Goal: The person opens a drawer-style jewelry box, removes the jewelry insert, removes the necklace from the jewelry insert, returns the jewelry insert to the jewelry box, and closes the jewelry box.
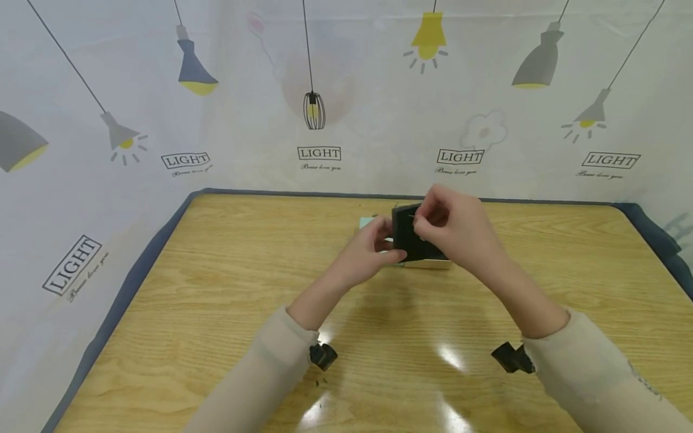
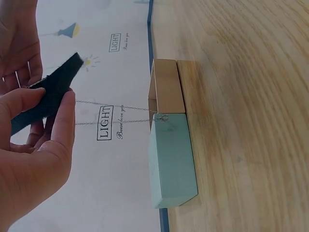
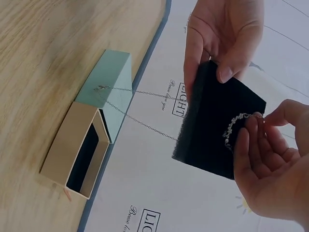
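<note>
My left hand [image 1: 365, 255] grips a black velvety pad [image 3: 212, 116] by one side, thumb on its face and fingers behind, holding it raised above the table. A silver necklace [image 3: 231, 126] hangs on the pad: its sparkling part lies over the front face. The thin chain loops down from the pad's edge toward the box. My right hand [image 1: 457, 225] pinches the end of the sparkling part between thumb and index finger, close to the pad's face. Beneath stands an open box, with a beige tray [image 3: 72, 140] that has a dark inside, and a mint-green part [image 2: 174, 159].
The wooden table [image 1: 260, 252] reaches back to a white cloth [image 1: 368, 72] printed with lamps. A dark blue edge [image 1: 303, 194] runs along the table's border. Small dark specks [image 1: 322, 383] lie near the left sleeve.
</note>
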Demonstrator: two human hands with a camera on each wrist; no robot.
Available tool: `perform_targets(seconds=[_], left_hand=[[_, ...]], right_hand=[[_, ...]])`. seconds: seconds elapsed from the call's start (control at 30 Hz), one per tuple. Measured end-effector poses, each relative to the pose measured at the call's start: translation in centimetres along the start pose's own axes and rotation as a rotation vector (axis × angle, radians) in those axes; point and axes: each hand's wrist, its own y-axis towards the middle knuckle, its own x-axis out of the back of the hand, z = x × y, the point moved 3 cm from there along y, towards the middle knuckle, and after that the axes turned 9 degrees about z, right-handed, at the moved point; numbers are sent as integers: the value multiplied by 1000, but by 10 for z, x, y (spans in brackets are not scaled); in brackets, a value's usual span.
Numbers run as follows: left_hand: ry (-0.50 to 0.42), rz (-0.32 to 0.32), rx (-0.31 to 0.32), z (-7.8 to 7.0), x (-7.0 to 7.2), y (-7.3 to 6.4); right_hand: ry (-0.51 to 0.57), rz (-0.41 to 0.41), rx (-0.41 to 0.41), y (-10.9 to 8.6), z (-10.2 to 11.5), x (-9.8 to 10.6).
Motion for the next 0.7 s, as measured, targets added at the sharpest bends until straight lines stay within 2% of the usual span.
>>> perform_targets(seconds=[0.2, 0.37, 0.7], left_hand=[[-19, 14, 1, 2, -1, 1], [-4, -7, 30, 3, -1, 2], [17, -17, 29, 6, 0, 2]], right_hand=[[128, 38, -39, 3, -6, 1], [198, 66, -53, 3, -6, 2], [273, 56, -47, 5, -8, 3]])
